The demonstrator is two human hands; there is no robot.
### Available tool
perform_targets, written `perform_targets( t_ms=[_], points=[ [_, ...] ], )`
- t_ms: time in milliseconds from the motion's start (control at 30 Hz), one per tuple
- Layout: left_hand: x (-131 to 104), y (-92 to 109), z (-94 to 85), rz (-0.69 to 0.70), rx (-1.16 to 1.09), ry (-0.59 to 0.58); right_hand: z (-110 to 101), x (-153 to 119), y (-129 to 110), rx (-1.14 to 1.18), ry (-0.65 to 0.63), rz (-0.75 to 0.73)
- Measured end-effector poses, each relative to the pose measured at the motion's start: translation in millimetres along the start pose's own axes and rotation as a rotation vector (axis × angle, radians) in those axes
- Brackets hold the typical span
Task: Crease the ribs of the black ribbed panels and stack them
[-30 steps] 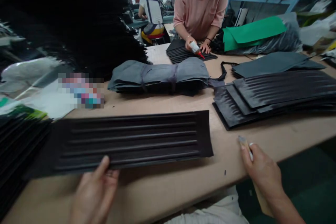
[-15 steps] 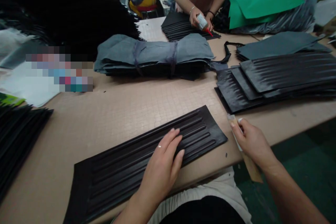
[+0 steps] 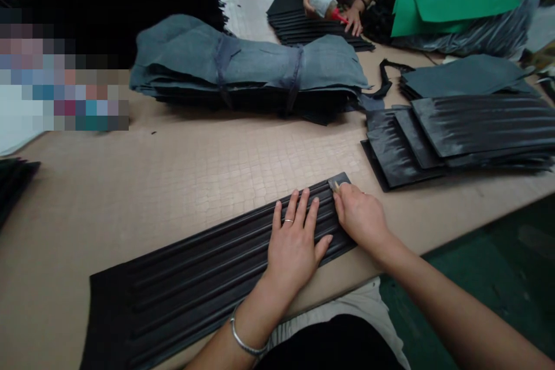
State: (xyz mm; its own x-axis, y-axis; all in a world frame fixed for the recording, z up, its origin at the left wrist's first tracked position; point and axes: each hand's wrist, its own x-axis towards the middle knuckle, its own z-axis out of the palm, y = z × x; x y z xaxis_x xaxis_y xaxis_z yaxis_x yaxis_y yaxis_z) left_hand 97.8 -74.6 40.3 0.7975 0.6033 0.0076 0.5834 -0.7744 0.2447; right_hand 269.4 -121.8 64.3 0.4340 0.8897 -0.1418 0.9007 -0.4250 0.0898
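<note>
A black ribbed panel, leather-like, lies at a slant along the near edge of the table. My left hand rests flat on its ridges with the fingers spread. At the panel's far right corner, my right hand is closed around a flat wooden strip tool. Only a bit of the tool shows by the fingertips, against the upper ends of the ridges; my hand hides the remainder.
Similar ribbed panels are stacked at the right. A tied grey bundle lies across the table's middle. Beyond it, a co-worker's hands hold a red-tipped bottle over fanned black sheets. Green sheets lie at back right.
My right hand has brought the wooden strip tool from beside the panel onto its right corner. My left hand has shifted slightly right, fingers more spread. The view has tilted down.
</note>
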Motion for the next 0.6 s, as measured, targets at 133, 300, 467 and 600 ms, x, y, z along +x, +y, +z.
perform_targets(
  t_ms=[133,300,467,600],
  points=[
    [1,1,0.4,0.009,-0.016,-0.002,-3,4,-7,-0.021,-0.005,0.03],
    [1,0,-1.6,0.002,-0.01,-0.011,-2,25,-8,-0.008,0.016,0.07],
    [0,1,0.4,-0.015,0.014,0.021,6,-10,14,-0.012,0.039,0.162],
    [1,-1,2.3,-0.015,0.037,0.053,21,-55,44,-0.006,0.06,0.251]
  ],
)
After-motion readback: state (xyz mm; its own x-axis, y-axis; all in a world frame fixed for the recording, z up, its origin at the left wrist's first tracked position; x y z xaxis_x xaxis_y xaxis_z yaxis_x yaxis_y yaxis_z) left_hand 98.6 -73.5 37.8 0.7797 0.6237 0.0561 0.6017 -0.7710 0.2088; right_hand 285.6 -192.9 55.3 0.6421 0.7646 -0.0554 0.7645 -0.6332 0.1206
